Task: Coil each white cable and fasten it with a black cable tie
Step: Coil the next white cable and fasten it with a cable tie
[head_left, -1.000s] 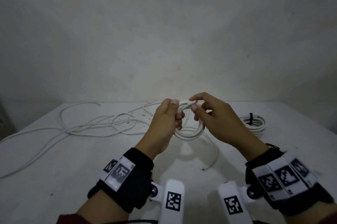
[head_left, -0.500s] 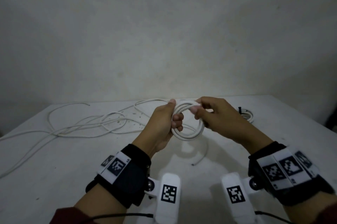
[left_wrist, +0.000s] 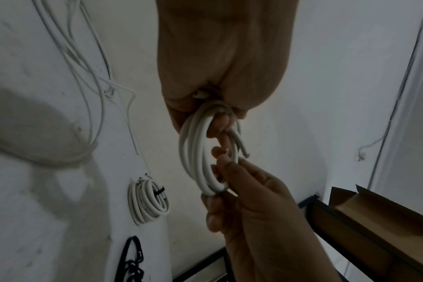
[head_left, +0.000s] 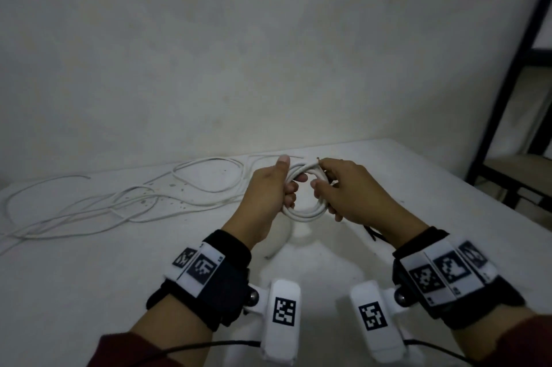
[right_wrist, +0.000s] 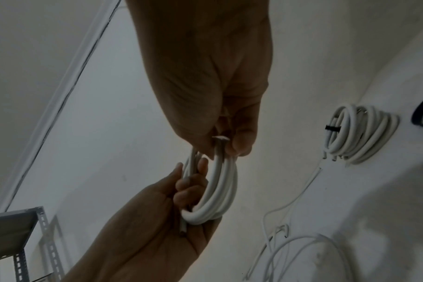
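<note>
A small coil of white cable point(head_left: 304, 213) hangs above the table between both hands. My left hand point(head_left: 291, 187) grips its left side, thumb up on top. My right hand point(head_left: 322, 184) pinches the coil's right side. In the left wrist view the coil point(left_wrist: 200, 152) shows several turns, with one cut end sticking out. The other end lies in my left palm point(right_wrist: 157, 219) in the right wrist view. A finished coil point(left_wrist: 147, 202) bound with a black tie point(left_wrist: 158, 190) lies on the table. Loose black cable ties point(head_left: 373, 235) lie under my right wrist.
Several uncoiled white cables point(head_left: 125, 202) sprawl over the left half of the white table point(head_left: 89, 277). A wall stands close behind. A dark frame with a seat point(head_left: 507, 163) is off the table's right edge, beside an open cardboard box point(left_wrist: 374, 219). A metal shelf point(right_wrist: 12, 229) stands nearby.
The tail that trailed on the table has been drawn up into the coil. My right hand has shifted from the coil's top to its right side. The view has swung right.
</note>
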